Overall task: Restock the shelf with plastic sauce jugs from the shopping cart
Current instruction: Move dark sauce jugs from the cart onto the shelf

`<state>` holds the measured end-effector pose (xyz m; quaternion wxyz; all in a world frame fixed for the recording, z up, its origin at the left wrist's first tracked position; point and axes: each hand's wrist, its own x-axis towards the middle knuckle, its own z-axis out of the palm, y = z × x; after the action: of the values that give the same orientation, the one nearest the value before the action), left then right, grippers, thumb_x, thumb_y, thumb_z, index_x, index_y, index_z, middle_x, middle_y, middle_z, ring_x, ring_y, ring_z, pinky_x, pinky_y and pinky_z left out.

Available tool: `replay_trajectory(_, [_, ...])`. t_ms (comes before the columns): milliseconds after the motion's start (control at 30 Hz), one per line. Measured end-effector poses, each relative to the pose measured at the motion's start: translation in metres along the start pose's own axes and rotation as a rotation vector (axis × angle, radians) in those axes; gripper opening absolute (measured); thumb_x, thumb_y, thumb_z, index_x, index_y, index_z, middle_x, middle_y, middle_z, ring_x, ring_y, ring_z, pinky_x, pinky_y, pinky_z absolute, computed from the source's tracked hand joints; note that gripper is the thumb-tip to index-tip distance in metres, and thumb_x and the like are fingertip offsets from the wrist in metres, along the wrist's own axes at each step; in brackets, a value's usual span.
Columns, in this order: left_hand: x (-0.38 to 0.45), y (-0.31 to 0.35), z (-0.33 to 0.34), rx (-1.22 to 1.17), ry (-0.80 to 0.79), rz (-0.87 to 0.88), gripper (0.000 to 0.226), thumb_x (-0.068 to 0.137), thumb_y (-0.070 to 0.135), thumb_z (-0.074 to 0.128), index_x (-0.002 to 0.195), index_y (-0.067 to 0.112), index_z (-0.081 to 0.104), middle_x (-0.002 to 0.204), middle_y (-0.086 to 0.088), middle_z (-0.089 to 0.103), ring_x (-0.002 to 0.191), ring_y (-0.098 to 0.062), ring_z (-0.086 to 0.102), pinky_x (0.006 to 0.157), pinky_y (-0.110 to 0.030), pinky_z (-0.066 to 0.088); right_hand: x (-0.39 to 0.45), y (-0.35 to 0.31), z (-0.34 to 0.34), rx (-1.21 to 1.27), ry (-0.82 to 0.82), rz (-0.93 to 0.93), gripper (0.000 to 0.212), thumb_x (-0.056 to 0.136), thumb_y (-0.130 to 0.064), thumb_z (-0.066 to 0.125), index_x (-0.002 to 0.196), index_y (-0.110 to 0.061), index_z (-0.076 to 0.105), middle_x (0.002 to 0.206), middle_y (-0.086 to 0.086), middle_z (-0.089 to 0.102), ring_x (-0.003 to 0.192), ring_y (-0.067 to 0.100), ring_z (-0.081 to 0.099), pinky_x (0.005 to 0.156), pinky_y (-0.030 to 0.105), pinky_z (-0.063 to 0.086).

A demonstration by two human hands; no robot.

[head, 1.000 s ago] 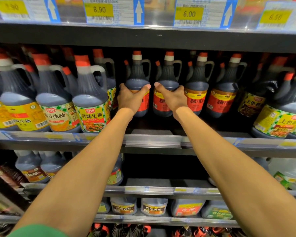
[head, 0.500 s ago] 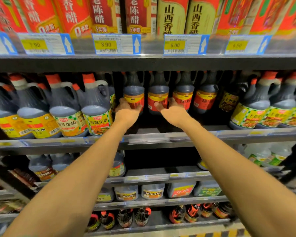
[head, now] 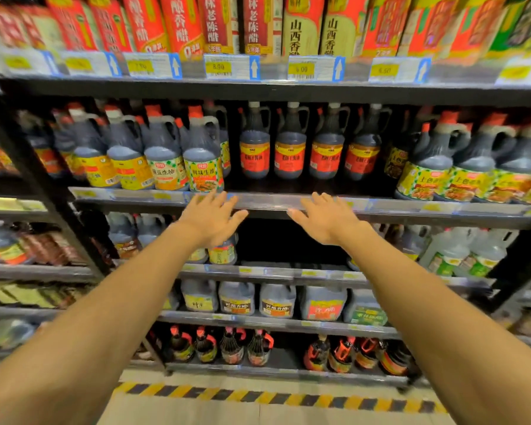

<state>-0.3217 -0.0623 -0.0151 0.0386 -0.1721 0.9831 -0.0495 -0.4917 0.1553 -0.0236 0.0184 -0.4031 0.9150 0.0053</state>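
Left hand is released, fingers straight and spread, holding nothing; it hangs in front of the shelf rail, fingertips level with the rail's front edge. Right hand is likewise released and spread, level with the left hand, and a clear gap separates the two thumbs. Directly behind and above the rail, four red-label jugs stand side by side, set back from the edge, leaving a strip of bare dark shelf between their bases and the rail. To the left of the rail's middle, green-checked jugs stand right at the front edge; to the right, yellow-label jugs do the same, so the open room lies only in the centre. Below the rail, a dark gap shows between the hands. Compared with half a second ago, both hands have let go of the two leftmost red-label jugs and drawn back off the shelf, down to rail level; those jugs now stand free. The red-label jugs are upright, long axis vertical, caps up toward the upper shelf, labels facing outward, handles on their right sides.
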Motion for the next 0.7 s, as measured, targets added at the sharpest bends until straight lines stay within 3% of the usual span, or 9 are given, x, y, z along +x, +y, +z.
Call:
replay_trajectory(167, [-0.08, -0.011, 0.013, -0.046, -0.065, -0.123, 0.072, 0.103, 0.063, 0.004, 0.164, 0.025, 0.003, 0.171, -0.003, -0.002, 0.157, -0.025, -0.006, 0.125, -0.056, 0.002, -0.04, -0.036, 0.015, -0.005, -0.053, -0.053, 0.083, 0.099, -0.07, 0.007, 0.162, -0.018, 0.018, 0.169, 0.015, 0.015, 0.157, 0.031, 0.01, 0.125, 0.055, 0.008])
replay_trajectory(333, [-0.154, -0.057, 0.027, -0.089, -0.097, -0.277, 0.075, 0.101, 0.067, 0.003, 0.164, 0.026, 0.002, 0.171, -0.002, -0.002, 0.157, -0.024, -0.006, 0.125, -0.054, 0.001, -0.044, -0.112, 0.017, -0.031, -0.093, -0.195, 0.083, 0.099, -0.071, 0.006, 0.163, -0.02, 0.014, 0.17, 0.014, 0.01, 0.157, 0.031, 0.008, 0.126, 0.053, 0.007])
replay_trajectory(533, [-0.24, -0.161, 0.061, -0.097, -0.108, -0.496, 0.077, 0.098, 0.069, 0.0, 0.164, 0.027, 0.0, 0.171, -0.002, -0.001, 0.157, -0.025, -0.003, 0.125, -0.056, 0.005, -0.023, -0.25, 0.021, -0.051, -0.145, -0.427, 0.086, 0.096, -0.075, 0.004, 0.164, -0.022, 0.008, 0.171, 0.011, 0.004, 0.158, 0.031, 0.002, 0.127, 0.053, 0.002])
replay_trajectory(700, [-0.315, -0.265, 0.105, -0.131, -0.134, -0.682, 0.076, 0.098, 0.068, 0.0, 0.163, 0.028, 0.001, 0.171, -0.003, 0.003, 0.158, -0.025, 0.002, 0.125, -0.057, 0.006, -0.001, -0.39, 0.032, -0.092, -0.129, -0.602, 0.083, 0.099, -0.071, 0.008, 0.164, -0.02, 0.012, 0.17, 0.012, 0.012, 0.157, 0.032, 0.011, 0.125, 0.055, 0.009])
